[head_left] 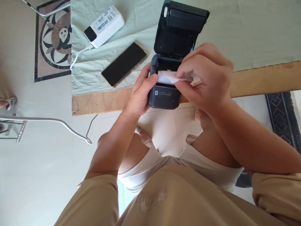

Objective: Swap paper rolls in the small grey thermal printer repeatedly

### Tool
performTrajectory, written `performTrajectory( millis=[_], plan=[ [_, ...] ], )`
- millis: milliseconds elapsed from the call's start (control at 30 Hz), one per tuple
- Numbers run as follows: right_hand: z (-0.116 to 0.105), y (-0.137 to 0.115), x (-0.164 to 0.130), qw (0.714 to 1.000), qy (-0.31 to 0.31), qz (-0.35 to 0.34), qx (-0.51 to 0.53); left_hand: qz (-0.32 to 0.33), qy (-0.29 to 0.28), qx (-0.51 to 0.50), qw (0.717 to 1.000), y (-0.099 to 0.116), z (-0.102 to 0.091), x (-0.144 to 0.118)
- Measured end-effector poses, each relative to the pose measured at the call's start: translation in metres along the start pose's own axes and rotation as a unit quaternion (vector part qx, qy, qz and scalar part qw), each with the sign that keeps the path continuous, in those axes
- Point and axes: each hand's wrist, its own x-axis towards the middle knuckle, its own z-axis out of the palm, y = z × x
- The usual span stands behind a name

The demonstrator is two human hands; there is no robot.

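At the far left, a white power bank (104, 25) lies on a pale green cloth (246, 31) that covers the bench (98, 102), with a white cable (78, 56) trailing from it off the cloth's edge. Just right of it, a dark phone (124, 64) lies face up, apart from both hands.

The left hand (140, 92) is wrapped around the left side of a small dark label printer (166, 91), thumb pressed on its front edge. The printer sits at the bench's near edge, part of it hanging over, with its lid (180, 26) tipped up and back.

Further right, the right hand (207, 77) is curled closed, thumb and fingertips pinching the loose end of a white paper strip (168, 77) that comes out of the open paper bay.

To do this step well, the left hand's grip probably needs to be firm so the printer does not slide off the edge. The strip should come out straight and centred over the slot, with gentle tension to avoid tearing.
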Motion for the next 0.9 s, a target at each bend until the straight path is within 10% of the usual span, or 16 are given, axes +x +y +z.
performTrajectory(
  millis=[333, 567, 900],
  plan=[
    [0.0, -0.013, -0.014, 0.996, -0.053, -0.065, -0.002, 0.029, -0.019, 0.049, 0.998, -0.008, -0.006, 0.003],
    [-0.024, 0.011, -0.001, 0.991, 0.017, 0.126, 0.048, 0.009, -0.058, 0.073, 0.996, -0.012, -0.015, 0.01],
    [-0.012, 0.013, -0.003, 0.999, 0.034, 0.001, 0.008, -0.011, -0.057, 0.046, 0.997, -0.002, -0.007, 0.004]
  ],
)
